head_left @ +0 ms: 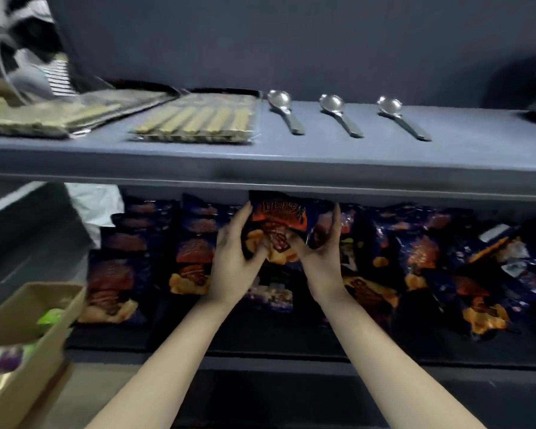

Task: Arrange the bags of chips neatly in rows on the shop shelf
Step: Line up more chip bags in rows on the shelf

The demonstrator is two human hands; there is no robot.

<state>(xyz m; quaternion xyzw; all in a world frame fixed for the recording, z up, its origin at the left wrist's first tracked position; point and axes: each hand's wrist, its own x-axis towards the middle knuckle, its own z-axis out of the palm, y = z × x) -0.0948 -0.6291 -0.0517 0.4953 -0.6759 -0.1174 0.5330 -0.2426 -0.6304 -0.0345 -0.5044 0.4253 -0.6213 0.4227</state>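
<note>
I hold one chip bag point(277, 226) upright between both hands, my left hand point(235, 252) and right hand point(321, 252) clamped on its sides, just under the upper shelf point(291, 168). Its top nearly touches that shelf's edge, so pushing in could snag it. Right of it, the loose heap of bags point(430, 267) could slide.

Both bare forearms are reaching forward and upward from the bottom of the view, converging toward the middle. The left hand point(234, 258) and right hand point(321, 258) are facing each other, palms inward, fingers extended upward and thumbs curling in, each gripping one side of a chip bag point(277, 226) between them.
</note>
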